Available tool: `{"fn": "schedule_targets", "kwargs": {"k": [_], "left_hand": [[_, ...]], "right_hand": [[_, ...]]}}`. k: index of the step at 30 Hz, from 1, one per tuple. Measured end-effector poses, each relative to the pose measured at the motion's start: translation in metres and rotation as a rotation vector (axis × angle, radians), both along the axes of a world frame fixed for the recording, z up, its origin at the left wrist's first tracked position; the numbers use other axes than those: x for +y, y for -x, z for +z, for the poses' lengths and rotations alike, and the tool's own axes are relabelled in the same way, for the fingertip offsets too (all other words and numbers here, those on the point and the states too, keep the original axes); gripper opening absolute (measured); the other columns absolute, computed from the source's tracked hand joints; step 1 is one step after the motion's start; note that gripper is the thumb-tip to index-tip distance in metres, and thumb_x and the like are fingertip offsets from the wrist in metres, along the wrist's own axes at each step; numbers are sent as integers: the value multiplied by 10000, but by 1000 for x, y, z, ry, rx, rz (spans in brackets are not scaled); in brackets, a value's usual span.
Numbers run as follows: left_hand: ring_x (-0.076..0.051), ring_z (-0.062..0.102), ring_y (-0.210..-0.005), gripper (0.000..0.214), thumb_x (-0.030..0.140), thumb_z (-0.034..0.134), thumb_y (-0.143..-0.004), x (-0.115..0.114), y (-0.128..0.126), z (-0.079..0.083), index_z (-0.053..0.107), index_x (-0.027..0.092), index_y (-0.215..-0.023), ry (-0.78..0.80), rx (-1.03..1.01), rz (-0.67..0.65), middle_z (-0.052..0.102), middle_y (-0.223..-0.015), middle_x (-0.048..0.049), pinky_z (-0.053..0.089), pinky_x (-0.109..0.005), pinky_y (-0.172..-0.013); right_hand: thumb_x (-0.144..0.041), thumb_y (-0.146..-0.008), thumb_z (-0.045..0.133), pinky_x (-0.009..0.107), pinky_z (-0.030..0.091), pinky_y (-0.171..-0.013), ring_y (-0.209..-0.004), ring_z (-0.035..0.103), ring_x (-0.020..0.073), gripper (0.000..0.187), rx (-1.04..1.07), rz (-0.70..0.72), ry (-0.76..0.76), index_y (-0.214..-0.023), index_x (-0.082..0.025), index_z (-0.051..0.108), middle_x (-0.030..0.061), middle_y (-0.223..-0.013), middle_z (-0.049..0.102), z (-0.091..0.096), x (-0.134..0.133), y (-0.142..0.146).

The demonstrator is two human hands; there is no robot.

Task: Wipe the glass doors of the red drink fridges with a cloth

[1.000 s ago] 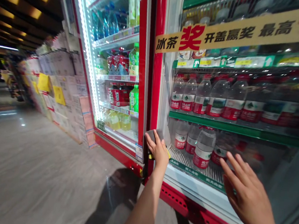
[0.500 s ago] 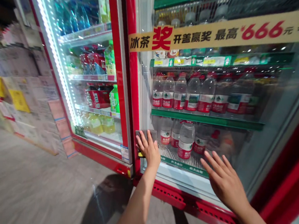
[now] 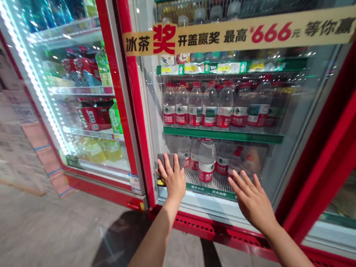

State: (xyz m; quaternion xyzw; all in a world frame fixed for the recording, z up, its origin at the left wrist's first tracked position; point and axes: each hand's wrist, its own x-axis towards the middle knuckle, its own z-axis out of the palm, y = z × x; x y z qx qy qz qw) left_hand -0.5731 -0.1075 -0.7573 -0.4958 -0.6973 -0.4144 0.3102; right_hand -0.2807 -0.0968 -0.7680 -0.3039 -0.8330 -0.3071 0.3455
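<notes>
My left hand lies flat with fingers spread over a dark grey cloth, pressing it to the lower left of a glass cooler door. Part of the cloth is hidden under the fingers. A small yellow patch shows below its left side. My right hand is open and holds nothing, palm towards the lower right of the same door; whether it touches the glass I cannot tell. Behind the glass between my hands stands a water bottle with a red and white label, upright on the bottom shelf.
More red-capped water bottles line the shelf above. A beige banner crosses the door. A lit drinks cooler stands at left, stacked cartons beyond it. A red post rises at right, above the grey floor.
The view has swung right, so the coolers appear further left. Both hands have shifted rightward relative to the door, the left with the cloth under it.
</notes>
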Motion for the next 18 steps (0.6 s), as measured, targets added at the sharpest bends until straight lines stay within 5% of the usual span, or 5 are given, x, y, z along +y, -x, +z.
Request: {"fn": "schedule_targets", "kwargs": {"k": [4,8,11,14,18], "left_hand": [[-403,7,-1559,767,254,635,-908,8,-45,13,282,300,-1588,-2,41,-106,122,-1701,-110,160,-696,-1203],[-346,190,-1548,772,245,734,-834,0,-34,-29,405,480,-1493,138,418,-340,360,-1634,-5,52,-687,-1226],[-321,217,-1544,713,209,720,-837,-5,-10,-51,474,479,-1450,125,487,-358,492,-1549,-14,45,-674,-1233],[-363,106,-1562,729,196,727,-829,0,-16,-35,471,390,-1483,51,351,-258,452,-1574,-82,101,-699,-1215],[-409,19,-1559,786,237,713,-853,13,-67,1,367,317,-1555,-20,142,-139,266,-1664,-130,141,-713,-1198]], "right_hand": [[-39,-911,481,567,232,-1233,-1526,256,285,726,13,-47,-8,-1588,-211,285,108,-1599,382,3,1,-6],[-41,-910,474,557,220,-1239,-1529,250,282,671,-16,-61,1,-1554,-194,360,106,-1603,380,-3,1,-16],[-42,-906,469,573,211,-1237,-1525,262,286,685,-22,-70,12,-1562,-192,344,109,-1603,381,-7,1,-24],[-55,-908,476,589,210,-1231,-1518,281,290,723,6,-85,24,-1586,-225,291,108,-1608,371,-5,1,-31],[-91,-932,476,588,204,-1232,-1523,268,288,699,32,-117,33,-1588,-235,285,108,-1611,370,1,1,-39]]}}
